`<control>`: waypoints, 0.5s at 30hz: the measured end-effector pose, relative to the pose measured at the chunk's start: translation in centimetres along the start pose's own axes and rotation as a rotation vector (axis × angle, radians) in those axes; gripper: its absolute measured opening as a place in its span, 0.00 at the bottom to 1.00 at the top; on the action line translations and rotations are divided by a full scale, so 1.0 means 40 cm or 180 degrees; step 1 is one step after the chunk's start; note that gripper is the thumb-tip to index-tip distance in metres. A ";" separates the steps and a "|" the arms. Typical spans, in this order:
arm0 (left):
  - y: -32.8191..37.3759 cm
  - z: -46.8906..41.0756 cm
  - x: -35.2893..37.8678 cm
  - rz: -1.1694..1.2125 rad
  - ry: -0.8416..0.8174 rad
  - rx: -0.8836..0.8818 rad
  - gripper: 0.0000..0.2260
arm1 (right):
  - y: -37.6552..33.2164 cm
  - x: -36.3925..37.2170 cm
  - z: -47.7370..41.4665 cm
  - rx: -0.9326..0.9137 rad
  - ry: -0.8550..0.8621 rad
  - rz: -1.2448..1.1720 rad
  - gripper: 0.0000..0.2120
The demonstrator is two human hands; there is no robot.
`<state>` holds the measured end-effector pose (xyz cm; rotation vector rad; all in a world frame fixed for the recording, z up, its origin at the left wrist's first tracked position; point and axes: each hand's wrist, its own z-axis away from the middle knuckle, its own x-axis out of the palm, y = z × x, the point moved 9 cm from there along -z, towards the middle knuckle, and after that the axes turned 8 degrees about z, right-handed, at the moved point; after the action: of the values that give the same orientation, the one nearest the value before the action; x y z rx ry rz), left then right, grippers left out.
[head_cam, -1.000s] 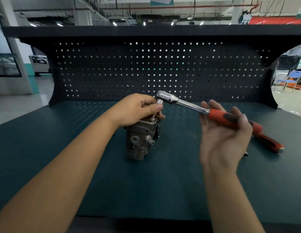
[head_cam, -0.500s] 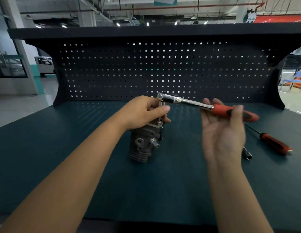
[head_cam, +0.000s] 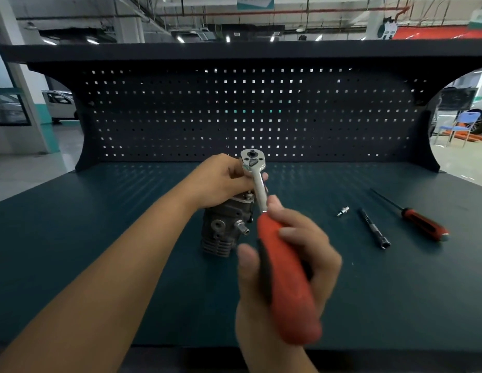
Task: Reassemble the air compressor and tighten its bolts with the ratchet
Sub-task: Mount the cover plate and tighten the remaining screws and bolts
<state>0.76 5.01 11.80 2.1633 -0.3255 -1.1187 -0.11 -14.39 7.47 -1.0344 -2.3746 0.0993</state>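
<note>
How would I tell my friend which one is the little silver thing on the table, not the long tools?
Look at the dark green workbench in front of the pegboard, on its right side, where three loose things lie. The small metal fitting is leftmost, beside the thin dark socket extension and the red-handled screwdriver. It is the shortest, stubby and shiny silver.

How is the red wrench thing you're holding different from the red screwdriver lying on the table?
The red-handled silver ratchet is gripped in the right hand; the red-handled screwdriver lies on the dark green table, untouched. The ratchet ends in a wide round head; the screwdriver has a thin black shaft. Both have red handles.
</note>
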 end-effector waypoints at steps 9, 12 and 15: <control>0.006 0.004 0.001 -0.0199 -0.0075 -0.0073 0.14 | 0.373 -0.093 -0.145 0.2904 0.0900 -0.1263 0.10; 0.018 0.003 0.019 -0.0326 -0.0126 0.0007 0.13 | 0.473 -0.026 -0.110 0.4048 0.0764 -0.1676 0.15; 0.032 0.004 0.039 -0.0461 -0.0165 0.0134 0.14 | 0.472 -0.029 -0.098 0.3747 0.0809 -0.1653 0.14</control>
<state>1.68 3.21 11.60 2.2267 -0.2199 -1.2603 14.94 -2.52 5.13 0.1251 -1.7588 0.9539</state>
